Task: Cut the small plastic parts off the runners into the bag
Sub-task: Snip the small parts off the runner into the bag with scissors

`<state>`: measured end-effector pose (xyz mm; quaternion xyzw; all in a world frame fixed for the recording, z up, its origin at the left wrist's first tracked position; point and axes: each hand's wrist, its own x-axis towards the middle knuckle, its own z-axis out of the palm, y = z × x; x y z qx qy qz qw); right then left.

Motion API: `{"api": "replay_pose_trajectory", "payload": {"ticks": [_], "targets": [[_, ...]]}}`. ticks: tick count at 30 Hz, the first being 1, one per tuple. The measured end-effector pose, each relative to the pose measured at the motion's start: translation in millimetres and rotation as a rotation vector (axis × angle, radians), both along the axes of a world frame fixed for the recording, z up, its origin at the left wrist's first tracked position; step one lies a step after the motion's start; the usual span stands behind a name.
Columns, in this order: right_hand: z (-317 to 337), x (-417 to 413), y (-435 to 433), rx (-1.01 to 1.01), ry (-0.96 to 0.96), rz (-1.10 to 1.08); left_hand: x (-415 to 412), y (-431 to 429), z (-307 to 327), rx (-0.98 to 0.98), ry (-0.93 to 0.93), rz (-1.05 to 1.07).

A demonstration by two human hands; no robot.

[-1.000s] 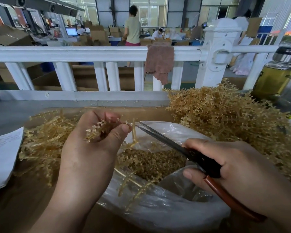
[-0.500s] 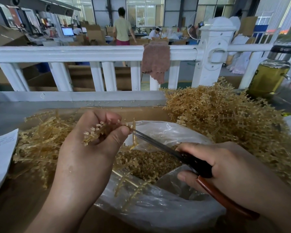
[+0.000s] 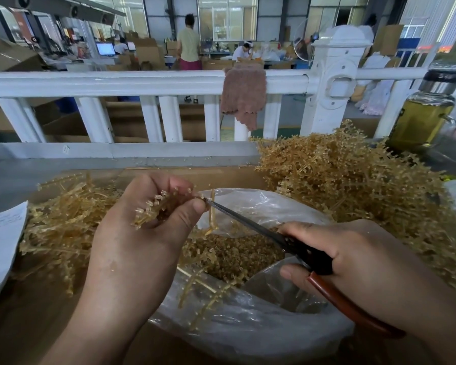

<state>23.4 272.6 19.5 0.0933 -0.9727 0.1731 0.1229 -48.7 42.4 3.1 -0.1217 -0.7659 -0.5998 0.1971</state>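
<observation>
Left hand [image 3: 142, 233] pinching runner [image 3: 156, 206] above bag [image 3: 248, 325], right hand [image 3: 366, 264] gripping scissors [image 3: 261, 230]

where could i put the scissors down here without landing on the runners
Bare grey ledge between the left runner pile and the white railing; bare brown surface just nearer than the paper sheet. Crowded: the plastic bag fills the centre, the big runner pile the right, up to the glass bottle.

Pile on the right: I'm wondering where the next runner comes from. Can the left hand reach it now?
Probably not at once. The left hand grips a runner, and the scissors in the right hand cross the way to the pile, over the bag.
</observation>
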Motion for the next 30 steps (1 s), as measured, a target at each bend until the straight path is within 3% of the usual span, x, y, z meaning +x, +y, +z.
{"api": "replay_pose_trajectory", "payload": {"ticks": [30], "targets": [[2.4,0.3,-0.9,0.031,0.004,0.005,-5.8,-5.2,-3.2,0.032,-0.066,-0.078]]}}
